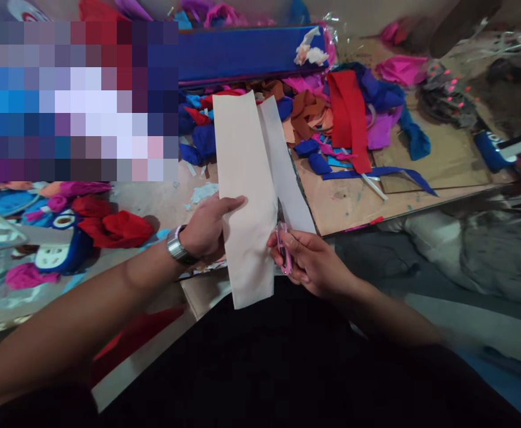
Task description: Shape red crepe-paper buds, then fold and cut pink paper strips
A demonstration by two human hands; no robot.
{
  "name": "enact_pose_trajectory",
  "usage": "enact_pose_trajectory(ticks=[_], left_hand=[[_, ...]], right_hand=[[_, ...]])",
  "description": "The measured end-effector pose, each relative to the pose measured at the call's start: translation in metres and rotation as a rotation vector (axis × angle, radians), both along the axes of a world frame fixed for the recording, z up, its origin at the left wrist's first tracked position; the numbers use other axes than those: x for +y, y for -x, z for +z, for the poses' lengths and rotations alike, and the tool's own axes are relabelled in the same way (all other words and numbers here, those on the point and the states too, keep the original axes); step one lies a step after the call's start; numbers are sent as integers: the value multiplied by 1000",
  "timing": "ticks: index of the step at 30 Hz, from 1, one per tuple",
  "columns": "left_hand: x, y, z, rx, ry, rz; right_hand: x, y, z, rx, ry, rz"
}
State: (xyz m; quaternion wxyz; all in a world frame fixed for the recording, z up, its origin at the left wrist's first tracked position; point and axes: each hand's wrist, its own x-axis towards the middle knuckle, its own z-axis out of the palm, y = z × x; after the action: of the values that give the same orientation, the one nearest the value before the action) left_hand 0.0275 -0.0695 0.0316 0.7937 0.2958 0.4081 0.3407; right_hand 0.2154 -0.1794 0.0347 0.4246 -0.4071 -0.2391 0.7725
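Note:
A long off-white sheet (245,160), paper or stiff cloth, lies upright in front of me with its lower end near my lap. My left hand (204,229), wearing a metal watch, grips its left edge, thumb on top and the other fingers underneath. In my right hand (314,261) is a small pair of scissors (284,252) with pink handles. Their blades point away from me at the sheet's right edge, where a narrower white strip (287,169) angles off to the right. Whether the blades are closed cannot be made out.
Coloured cloth scraps cover the table (336,208), including a folded red piece (350,119) and a blue strip (385,173). A long blue box (251,53) stands at the back. Blue-and-white devices sit left (64,244) and right (492,148). The upper left is pixelated.

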Motion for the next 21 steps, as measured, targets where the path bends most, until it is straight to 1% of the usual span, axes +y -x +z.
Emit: enact_pose_trajectory(ticks=[4,9,16,21], left_hand=[[0,0,0,43,-8,2],[0,-2,2,40,-16,22],[0,-2,4,25,6,17],[0,-2,4,39,-4,19]], right_hand=[[0,0,-1,-1,-7,-5],[0,0,-2,-23,-11,-4],[-4,-1,2,2,28,-6],[-7,0,1,-5,33,4]])
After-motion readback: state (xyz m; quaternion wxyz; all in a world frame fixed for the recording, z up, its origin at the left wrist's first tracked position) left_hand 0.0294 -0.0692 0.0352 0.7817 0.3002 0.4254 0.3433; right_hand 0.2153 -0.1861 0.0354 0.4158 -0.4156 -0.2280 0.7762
